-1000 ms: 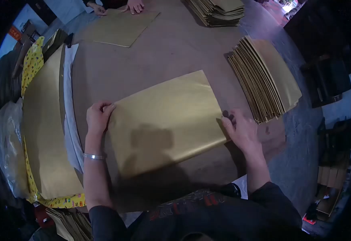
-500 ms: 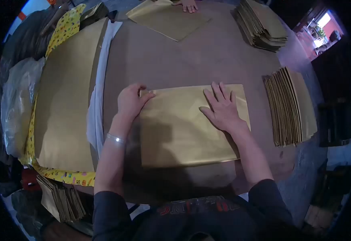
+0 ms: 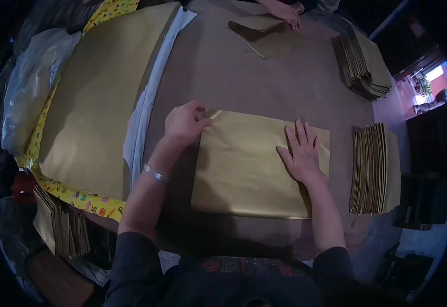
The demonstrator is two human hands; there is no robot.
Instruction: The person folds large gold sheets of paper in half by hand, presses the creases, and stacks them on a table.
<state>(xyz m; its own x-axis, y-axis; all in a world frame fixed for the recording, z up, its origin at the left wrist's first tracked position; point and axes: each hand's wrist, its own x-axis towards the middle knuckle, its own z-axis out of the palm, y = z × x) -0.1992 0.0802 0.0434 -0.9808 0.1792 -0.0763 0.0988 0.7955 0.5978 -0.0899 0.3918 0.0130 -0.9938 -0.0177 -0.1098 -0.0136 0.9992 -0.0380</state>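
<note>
A folded sheet of gold paper (image 3: 249, 169) lies on the brown table in front of me, its lower edge creased. My left hand (image 3: 184, 123) is at the paper's upper left corner, thumb and fingertips closed on it, and the corner looks slightly lifted or bent. A silver bracelet (image 3: 155, 173) circles that wrist. Flat on the right part of the paper rests my right hand (image 3: 304, 157), fingers spread, holding nothing.
Left of me lie large gold sheets (image 3: 100, 102) beside a strip of white cloth (image 3: 149, 97). Stacks of folded paper (image 3: 369, 169) and more folded paper (image 3: 362, 64) stand at the right. Across the table, another person's hand (image 3: 285, 13) works on a gold sheet (image 3: 262, 38).
The whole view has shifted, so most of the table appears farther right. Both my hands keep their places on the paper. The other person's sheet, flatter before, is now partly folded over.
</note>
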